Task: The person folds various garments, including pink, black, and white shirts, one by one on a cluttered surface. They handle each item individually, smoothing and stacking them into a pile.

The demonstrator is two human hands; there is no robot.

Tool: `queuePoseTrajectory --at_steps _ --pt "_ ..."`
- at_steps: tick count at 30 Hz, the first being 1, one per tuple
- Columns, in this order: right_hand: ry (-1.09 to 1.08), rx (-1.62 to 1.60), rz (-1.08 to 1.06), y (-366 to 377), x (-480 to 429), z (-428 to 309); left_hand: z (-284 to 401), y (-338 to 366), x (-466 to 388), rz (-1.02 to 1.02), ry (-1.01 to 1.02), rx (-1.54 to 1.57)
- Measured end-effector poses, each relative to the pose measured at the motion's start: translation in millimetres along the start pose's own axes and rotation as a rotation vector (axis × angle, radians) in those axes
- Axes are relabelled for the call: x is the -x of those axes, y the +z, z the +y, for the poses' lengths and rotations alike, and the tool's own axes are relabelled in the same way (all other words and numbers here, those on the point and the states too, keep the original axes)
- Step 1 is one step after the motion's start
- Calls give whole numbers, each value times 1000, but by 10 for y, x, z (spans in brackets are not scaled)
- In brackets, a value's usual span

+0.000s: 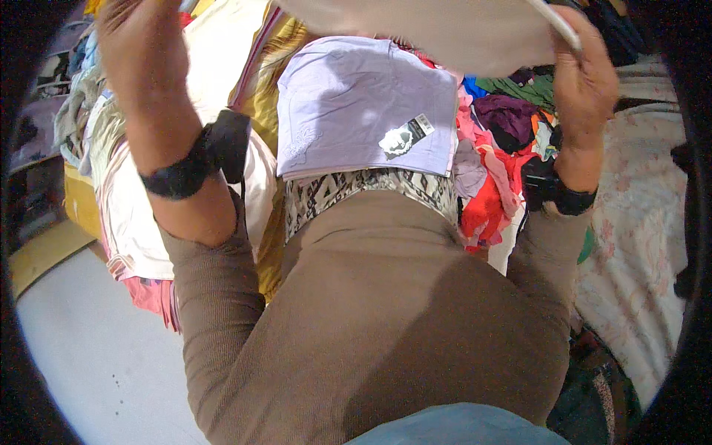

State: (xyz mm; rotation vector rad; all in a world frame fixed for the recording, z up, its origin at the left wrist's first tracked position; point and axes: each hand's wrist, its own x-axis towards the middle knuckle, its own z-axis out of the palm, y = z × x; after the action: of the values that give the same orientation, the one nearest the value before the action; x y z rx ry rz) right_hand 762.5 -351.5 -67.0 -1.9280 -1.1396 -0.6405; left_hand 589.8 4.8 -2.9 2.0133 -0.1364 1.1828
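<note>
A pale pinkish-beige cloth [473, 39] is raised at the top of the view and partly cut off by its edge. My right hand [584, 78] grips its white-edged corner at the upper right. On the other side my left hand [144, 50] is lifted over white cloth; its fingers run out of the top of the view, so its hold cannot be told. Between and below my hands lies a folded lilac garment [356, 111] with a lace-like motif at its lower left. A black and white paper tag [406, 136] that bears writing rests on it. Both forearms wear black straps.
Folded white cloths [222, 61] and a yellow cloth [267, 55] lie to the left. Crumpled red [489, 206], purple [506, 117] and green pieces heap on the right. Beyond them is a floral sheet [639, 222]. A patterned black and white fabric [317, 194] lies under the lilac garment.
</note>
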Motion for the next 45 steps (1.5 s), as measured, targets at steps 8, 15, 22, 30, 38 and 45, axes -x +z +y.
queuePoseTrajectory --at_steps 8,15,22,30,38,45 --pt "-185 132 -233 275 712 -459 245 -545 1284 -80 -422 17" --pt "-12 67 -650 797 1602 -644 123 -409 2375 -636 -386 -702" --pt "2 -26 -622 762 1610 -535 27 -338 2405 -794 -415 -783" --pt "239 51 -454 654 1497 -419 196 -12 1853 -610 -365 -517" --pt "-4 -259 -235 1267 737 -703 183 124 1780 -806 -394 -636" --pt "-401 -657 -572 1944 831 -1526 80 -213 1968 -10 -865 2"
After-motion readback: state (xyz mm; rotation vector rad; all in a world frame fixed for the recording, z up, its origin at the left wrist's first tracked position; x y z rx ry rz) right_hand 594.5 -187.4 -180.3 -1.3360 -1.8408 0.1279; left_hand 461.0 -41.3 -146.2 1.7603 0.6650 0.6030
